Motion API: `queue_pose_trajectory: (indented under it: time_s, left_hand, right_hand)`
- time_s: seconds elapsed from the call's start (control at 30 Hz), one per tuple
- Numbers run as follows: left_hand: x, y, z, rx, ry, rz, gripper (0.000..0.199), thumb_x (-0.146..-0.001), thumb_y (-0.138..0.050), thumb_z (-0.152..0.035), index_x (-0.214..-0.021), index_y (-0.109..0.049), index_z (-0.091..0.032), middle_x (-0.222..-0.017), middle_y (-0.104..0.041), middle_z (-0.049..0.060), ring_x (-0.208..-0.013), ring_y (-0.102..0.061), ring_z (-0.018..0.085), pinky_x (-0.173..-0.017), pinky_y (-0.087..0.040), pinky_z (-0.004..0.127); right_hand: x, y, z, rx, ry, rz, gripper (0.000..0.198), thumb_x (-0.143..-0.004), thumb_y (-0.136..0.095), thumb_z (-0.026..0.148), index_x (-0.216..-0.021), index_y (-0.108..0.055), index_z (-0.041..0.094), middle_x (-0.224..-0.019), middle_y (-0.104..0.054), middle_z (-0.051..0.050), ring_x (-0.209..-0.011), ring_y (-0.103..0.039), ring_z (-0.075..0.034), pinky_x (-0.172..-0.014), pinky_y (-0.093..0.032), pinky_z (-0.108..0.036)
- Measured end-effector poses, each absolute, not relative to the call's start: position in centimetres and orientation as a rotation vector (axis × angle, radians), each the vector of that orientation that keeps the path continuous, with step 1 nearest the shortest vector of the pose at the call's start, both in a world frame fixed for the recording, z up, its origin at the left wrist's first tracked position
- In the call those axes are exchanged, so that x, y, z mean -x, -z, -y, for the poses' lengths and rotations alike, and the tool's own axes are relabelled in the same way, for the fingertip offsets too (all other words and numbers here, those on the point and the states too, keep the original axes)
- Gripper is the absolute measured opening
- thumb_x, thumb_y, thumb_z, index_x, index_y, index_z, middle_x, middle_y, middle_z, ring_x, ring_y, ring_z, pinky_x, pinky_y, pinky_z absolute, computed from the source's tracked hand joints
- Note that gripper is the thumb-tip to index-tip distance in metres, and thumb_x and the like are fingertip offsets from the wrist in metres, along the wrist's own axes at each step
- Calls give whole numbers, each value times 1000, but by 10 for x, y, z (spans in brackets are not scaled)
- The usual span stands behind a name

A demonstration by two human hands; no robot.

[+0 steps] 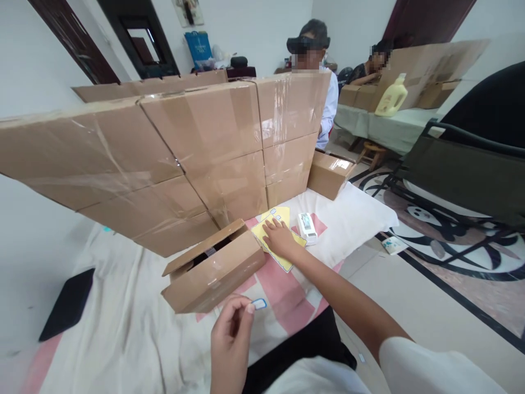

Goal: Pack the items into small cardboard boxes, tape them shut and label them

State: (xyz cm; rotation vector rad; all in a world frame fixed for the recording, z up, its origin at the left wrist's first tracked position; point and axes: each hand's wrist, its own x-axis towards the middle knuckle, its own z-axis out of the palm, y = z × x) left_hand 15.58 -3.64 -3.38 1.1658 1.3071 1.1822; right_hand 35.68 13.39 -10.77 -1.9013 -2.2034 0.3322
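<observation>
Taped cardboard and smooth paper meet wrinkled cloth.
Matt brown cardboard forms the tall partition (223,120), its clear plastic tape (281,106) throwing glossy streaks of light; 2 smaller boxes (221,282) show the same dull board. Beneath, the cream-and-pink cloth (123,328) looks soft and creased. The yellow sheet (283,212) has the matt look of paper, and the blue-edged slip (258,303) appears smooth. The pale-yellow jug (392,98) is smooth plastic, the stool (372,150) wood, the black slab (69,303) flat and matt.
</observation>
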Motion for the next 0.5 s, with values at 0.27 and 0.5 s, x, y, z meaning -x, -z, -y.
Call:
queue_pose_trajectory:
  time_s: [0.27,0.5]
  left_hand:
    - [-167,50,45,-1026,-1071,-1222,41,-85,-70,-58,-75,-61,-20,-73,-46,-2,-68,-40,13,-64,-34,24]
    - [-164,62,44,-1044,-1059,-1205,40,-85,-69,-58,-75,-61,-20,-73,-45,-3,-67,-38,13,-64,-32,25]
  right_hand:
    - [-357,127,-161,2102,-270,2071,58,-105,-33,35,-158,-37,12,-168,-32,-11,-156,-22,-33,-125,-19,-52]
    - [-355,122,-173,2281,-243,1981,65,-103,-34,42,-159,-34,9,-169,-28,-15,-154,-24,-35,-120,-25,-49]
